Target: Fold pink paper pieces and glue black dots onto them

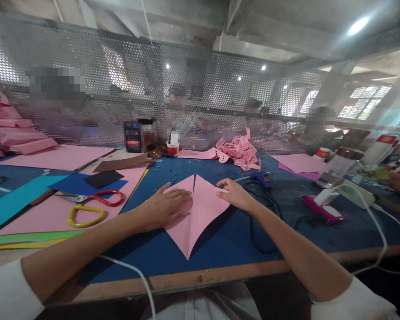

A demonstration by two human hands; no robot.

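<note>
A folded sheet of pink paper (205, 200) lies in front of me, with one point toward the table's front edge and a slit between its two upper flaps. My left hand (168, 206) rests flat on the left flap, fingers stretched out. At the right corner, my right hand (236, 194) pinches the paper between thumb and curled fingers, and that side bows up a little. A blue glue gun (262, 180) with a black cord lies just beyond my right hand. Red-and-yellow-handled scissors (86, 209) lie left of my left forearm.
Coloured sheets, including a turquoise sheet (23, 200), cover the left side. Pink cut-outs (238, 151) are heaped at the back before a perforated metal screen (200, 84). A magenta device (323, 211) and clear jar (342, 166) stand right. A white cable (136, 269) crosses the front edge.
</note>
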